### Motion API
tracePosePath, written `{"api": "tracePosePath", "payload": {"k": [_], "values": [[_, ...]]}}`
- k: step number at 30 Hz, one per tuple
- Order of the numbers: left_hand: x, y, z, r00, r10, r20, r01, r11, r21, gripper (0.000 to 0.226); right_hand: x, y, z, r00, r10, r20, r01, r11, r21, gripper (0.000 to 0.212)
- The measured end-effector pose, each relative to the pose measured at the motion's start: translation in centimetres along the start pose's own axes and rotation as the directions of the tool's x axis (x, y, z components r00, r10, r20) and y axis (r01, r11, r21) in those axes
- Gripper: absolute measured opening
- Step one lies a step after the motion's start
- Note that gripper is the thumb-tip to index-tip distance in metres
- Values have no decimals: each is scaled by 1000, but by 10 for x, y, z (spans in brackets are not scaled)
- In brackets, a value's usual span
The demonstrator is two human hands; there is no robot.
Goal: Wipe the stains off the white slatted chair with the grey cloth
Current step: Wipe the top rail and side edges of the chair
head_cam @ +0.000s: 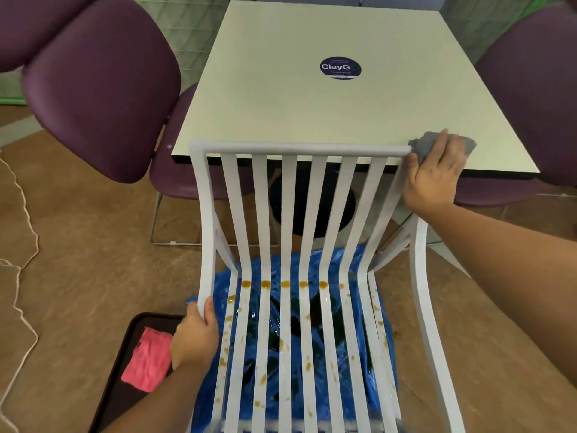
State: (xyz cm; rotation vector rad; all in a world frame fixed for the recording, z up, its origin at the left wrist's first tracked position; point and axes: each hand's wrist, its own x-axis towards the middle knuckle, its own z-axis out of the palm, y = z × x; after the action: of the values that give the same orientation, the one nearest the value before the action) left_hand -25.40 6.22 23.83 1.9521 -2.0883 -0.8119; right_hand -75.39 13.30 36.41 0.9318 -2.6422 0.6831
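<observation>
Head view: we log the chair (288, 214), judged stiff, against the surface (312, 104), seat stains (265, 284) unwiped, left grip (195, 335) clasping its side rail, right grip (437, 176) pinching the soft cloth (426, 145), best held bunched, over its top corner.

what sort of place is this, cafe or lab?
Probably a canteen or café seating area, possibly staged for a test: a square table with a round logo sticker, purple padded chairs around it, and a blue plastic sheet on the floor under the stained white chair.
</observation>
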Motion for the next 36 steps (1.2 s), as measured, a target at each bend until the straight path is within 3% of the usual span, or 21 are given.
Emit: {"api": "tracePosePath", "payload": {"k": [4,8,16,20,27,31,36], "values": [[2,-3,3,1000,-5,-9,5,1000,17,48,-2,-3,1,984,177,36,-179,919,351,78],[3,-7,6,1000,-14,-5,14,999,46,50,-6,-8,2,952,303,46,-289,837,465,78],[1,0,3,1000,1,-15,-1,999,42,46,-36,13,23,946,323,39,-320,900,296,64],[1,0,3,1000,5,-5,-4,999,50,45,-59,30,32,892,399,212,-444,863,241,46],[2,-3,3,1000,0,-4,0,995,103,50,-157,49,14,715,509,479,-619,779,98,43],[2,-4,4,1000,10,-8,-9,995,98,50,-223,70,7,705,524,479,-572,819,-54,37],[4,-4,4,1000,8,-1,-8,995,103,49,-206,77,16,674,514,530,-534,835,-131,41]]}}
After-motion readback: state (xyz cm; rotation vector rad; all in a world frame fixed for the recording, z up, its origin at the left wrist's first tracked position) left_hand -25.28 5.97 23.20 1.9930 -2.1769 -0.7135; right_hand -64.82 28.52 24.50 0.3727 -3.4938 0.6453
